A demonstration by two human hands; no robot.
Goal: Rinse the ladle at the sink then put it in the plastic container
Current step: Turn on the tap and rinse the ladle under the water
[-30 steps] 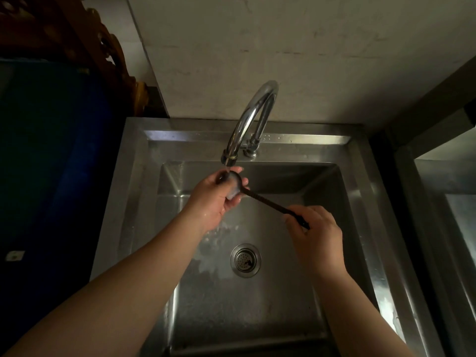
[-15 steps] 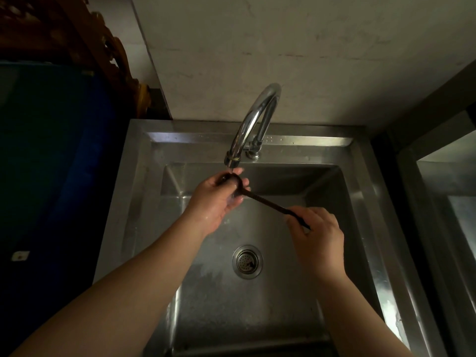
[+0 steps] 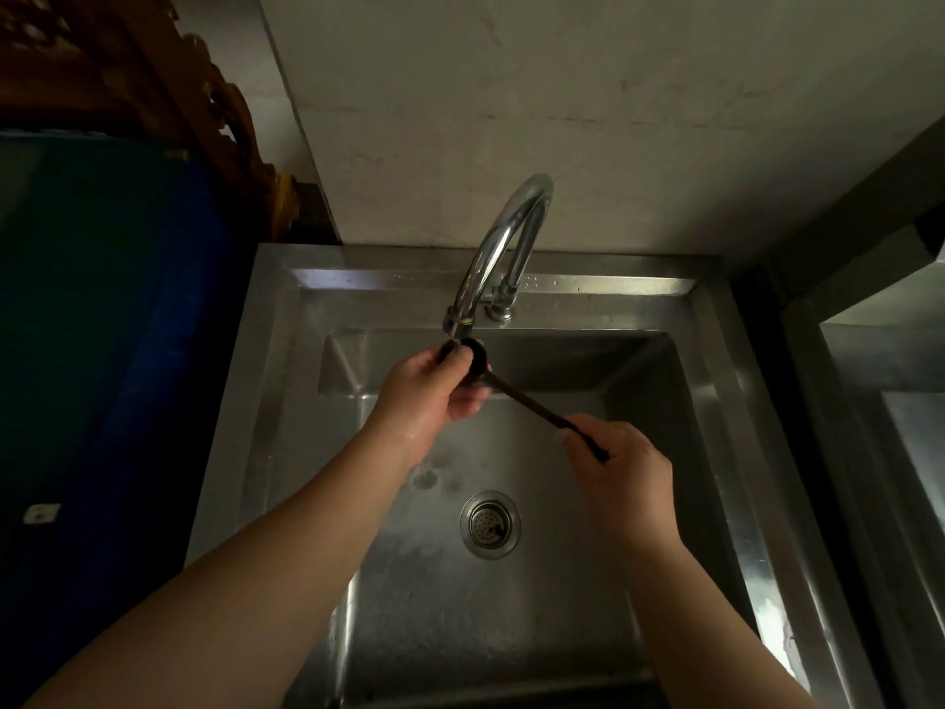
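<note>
A small dark ladle is held over the steel sink, its bowl right under the spout of the curved chrome tap. My left hand wraps around the ladle's bowl, thumb on its rim. My right hand grips the end of the thin dark handle, lower and to the right. The plastic container is not in view.
The drain strainer sits in the wet basin floor below my hands. A second steel basin lies at the right edge. A dark blue surface fills the left, with carved wood above it.
The bowl of the ladle has come up closer to the spout, and my left thumb now lies over its rim. Both hands stay in nearly the same place.
</note>
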